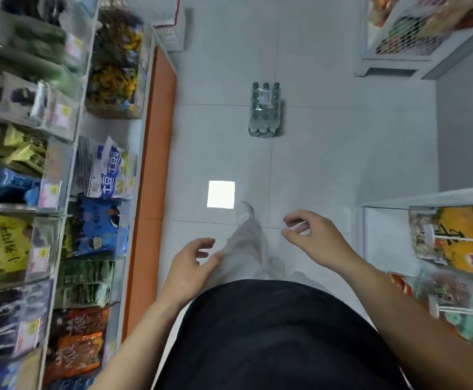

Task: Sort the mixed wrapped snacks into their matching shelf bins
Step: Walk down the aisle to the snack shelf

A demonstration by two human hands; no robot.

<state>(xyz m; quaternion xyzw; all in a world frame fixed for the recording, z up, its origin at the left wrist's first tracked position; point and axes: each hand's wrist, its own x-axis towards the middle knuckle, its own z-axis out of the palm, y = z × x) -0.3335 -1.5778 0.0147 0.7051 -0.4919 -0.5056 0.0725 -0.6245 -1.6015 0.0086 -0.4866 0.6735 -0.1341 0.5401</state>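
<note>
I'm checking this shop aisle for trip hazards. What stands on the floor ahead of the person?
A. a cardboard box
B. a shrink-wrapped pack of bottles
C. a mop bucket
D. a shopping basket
B: a shrink-wrapped pack of bottles stands alone on the tiled floor mid-aisle, ahead of the person's feet and apart from the shelves on either side.

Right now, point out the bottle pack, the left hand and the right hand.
bottle pack (265,109): head view, middle of wrap.
left hand (190,266): head view, back of hand.
right hand (318,237): head view, back of hand.
</note>
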